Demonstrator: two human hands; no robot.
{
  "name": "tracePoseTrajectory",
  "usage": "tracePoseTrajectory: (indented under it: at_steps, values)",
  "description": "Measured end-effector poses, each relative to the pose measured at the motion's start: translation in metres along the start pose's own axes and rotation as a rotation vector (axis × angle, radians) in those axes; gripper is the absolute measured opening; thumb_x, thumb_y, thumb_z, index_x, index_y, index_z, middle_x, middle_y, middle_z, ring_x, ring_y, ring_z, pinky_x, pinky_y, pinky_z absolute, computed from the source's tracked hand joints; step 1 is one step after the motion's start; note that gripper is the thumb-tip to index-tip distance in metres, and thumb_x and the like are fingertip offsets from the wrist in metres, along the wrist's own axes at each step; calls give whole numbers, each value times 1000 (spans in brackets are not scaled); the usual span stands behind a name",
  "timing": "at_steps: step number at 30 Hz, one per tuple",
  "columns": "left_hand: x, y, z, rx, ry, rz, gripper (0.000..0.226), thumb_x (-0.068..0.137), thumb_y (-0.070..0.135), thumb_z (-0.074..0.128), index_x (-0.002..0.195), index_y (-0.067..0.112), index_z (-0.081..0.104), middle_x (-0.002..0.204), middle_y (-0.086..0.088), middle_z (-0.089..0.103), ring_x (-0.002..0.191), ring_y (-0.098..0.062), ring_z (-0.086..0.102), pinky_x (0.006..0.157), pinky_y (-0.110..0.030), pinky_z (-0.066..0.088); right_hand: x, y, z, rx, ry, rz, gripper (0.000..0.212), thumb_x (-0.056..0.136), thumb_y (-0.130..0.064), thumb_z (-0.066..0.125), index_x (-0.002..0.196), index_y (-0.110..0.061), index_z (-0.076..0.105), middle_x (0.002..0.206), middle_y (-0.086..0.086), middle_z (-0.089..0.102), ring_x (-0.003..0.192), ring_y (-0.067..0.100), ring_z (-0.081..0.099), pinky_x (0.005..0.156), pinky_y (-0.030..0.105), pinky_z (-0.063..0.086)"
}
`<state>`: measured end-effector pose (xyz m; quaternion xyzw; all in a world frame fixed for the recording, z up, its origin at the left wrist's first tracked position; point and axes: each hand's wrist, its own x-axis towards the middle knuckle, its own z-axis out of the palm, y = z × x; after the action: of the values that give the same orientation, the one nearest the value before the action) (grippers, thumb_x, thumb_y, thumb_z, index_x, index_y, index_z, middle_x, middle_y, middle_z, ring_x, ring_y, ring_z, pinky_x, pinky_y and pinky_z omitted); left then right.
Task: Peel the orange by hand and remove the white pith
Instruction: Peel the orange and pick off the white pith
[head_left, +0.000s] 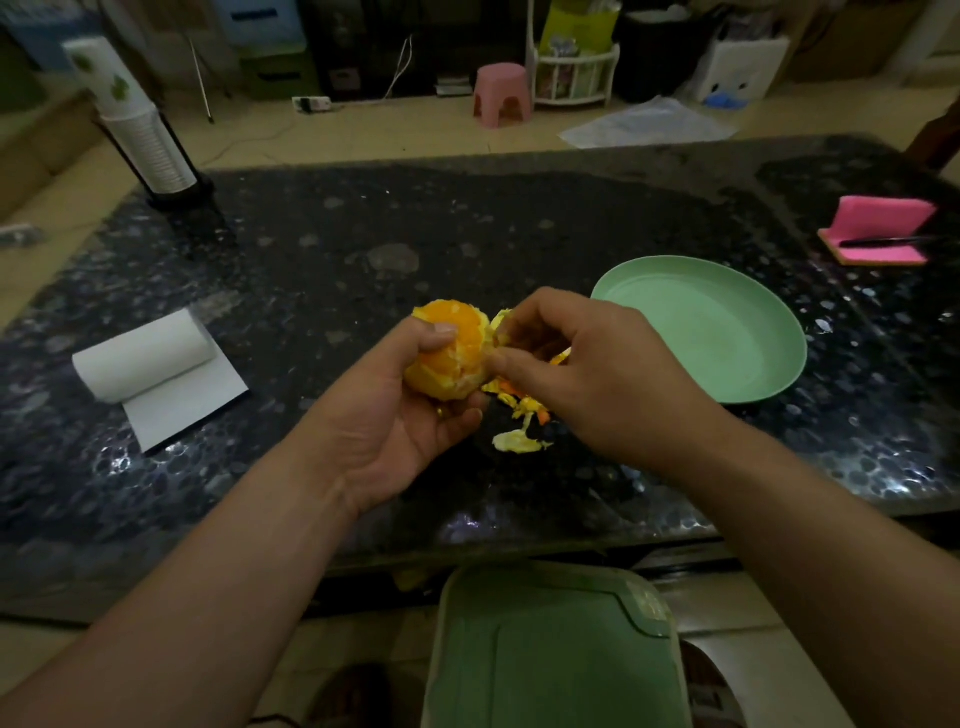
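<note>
A mostly peeled orange (451, 358) with bare flesh and pale pith patches sits in my left hand (410, 415), whose thumb curls over its top and fingers cup it from below. My right hand (582, 369) is right beside it on the right, its fingertips pinching a strip of yellowish peel (501, 322) at the orange's side. Torn peel pieces (519, 421) lie on the dark table just under both hands.
A light green plate (727, 332) stands to the right of my hands. A paper towel roll (150, 358) lies at left, a cup stack (140, 135) at back left, pink sponges with a pen (878, 234) at far right. A green bin lid (550, 649) sits below the table's front edge.
</note>
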<state>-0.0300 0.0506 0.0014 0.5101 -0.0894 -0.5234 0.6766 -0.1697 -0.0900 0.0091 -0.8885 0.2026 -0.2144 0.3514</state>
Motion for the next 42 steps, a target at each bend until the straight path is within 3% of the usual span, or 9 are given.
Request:
tracePoseTrajectory:
  at_steps: [4,9,14,19,23,32,35,39,42]
  values:
    - [-1,-1,4,61,18,33,66,79,29,70,139,5,61,108,-16,67,71,-19,64,58,-27,58,-1,0,1,-72,40,-29,9,97,-35,75,98,-27,74,83,-11,71,78,7,67,71,40,57]
    - [-1,-4,10,154,99,84,48,94,23,66,139,11,57,110,-15,66,72,-18,67,59,-29,58,-4,-2,2,-284,49,-117,13,101,-34,67,96,-24,74,79,-8,70,70,11,63,65,38,55]
    - [2,-13,21,241,170,172,36,97,20,65,132,18,58,120,-13,69,94,-22,70,69,-34,59,-9,-6,14,-389,138,-102,13,97,-30,64,87,-22,66,76,-5,63,68,17,57,61,39,51]
    - [1,-12,23,212,109,161,35,97,20,64,131,17,59,120,-12,69,94,-23,69,70,-35,60,-8,-5,10,-284,195,-63,12,92,-27,69,82,-24,64,69,-7,60,63,9,56,56,33,48]
    - [1,-9,15,153,34,99,57,86,26,69,139,7,58,107,-13,66,76,-19,66,59,-29,57,-6,-3,4,-123,155,-36,13,91,-25,72,80,-27,65,66,-8,61,62,9,59,56,31,50]
    - [0,0,-6,85,-118,-95,66,75,28,72,137,6,62,106,-18,69,69,-22,64,58,-28,58,-1,5,-13,278,-157,44,12,92,-14,75,81,-15,71,66,1,62,59,7,52,56,25,44]
    - [1,2,-12,38,-199,-135,81,68,29,81,143,7,60,114,-20,67,72,-23,66,60,-27,59,0,8,-14,413,-180,86,13,97,-11,72,85,-6,69,75,20,63,62,16,55,56,30,48]
    - [1,2,-13,9,-286,-131,98,56,31,100,143,8,61,119,-20,67,77,-22,67,62,-27,61,2,9,-13,538,-188,193,9,99,-6,66,91,-2,69,75,7,70,66,19,61,56,30,52]
    - [0,1,-9,76,-230,-59,92,64,21,94,148,12,55,117,-19,68,77,-21,69,61,-28,61,1,10,-11,552,-189,221,12,101,-9,65,94,0,68,73,4,70,69,23,62,62,39,52]
